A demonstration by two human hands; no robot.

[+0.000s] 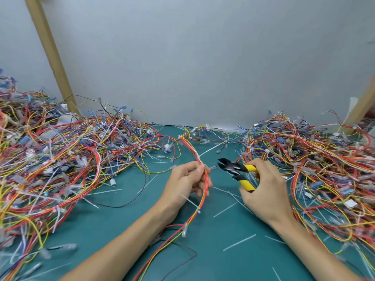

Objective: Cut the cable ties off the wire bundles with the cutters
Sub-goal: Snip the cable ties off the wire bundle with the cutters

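Observation:
My left hand (187,180) pinches a thin bundle of red, orange and yellow wires (191,148) that runs from the back of the mat down past my wrist. A white cable tie (191,202) still wraps the bundle below my fingers, its tail sticking out to the left. My right hand (263,191) grips the yellow-handled cutters (236,169). Their black jaws point left and sit a short way right of the bundle, apart from it.
A big tangle of wires (60,159) covers the left of the green mat (213,240), and another pile (314,165) covers the right. Cut white tie pieces (239,242) lie scattered on the mat. A grey wall and a slanted wooden post (48,51) stand behind.

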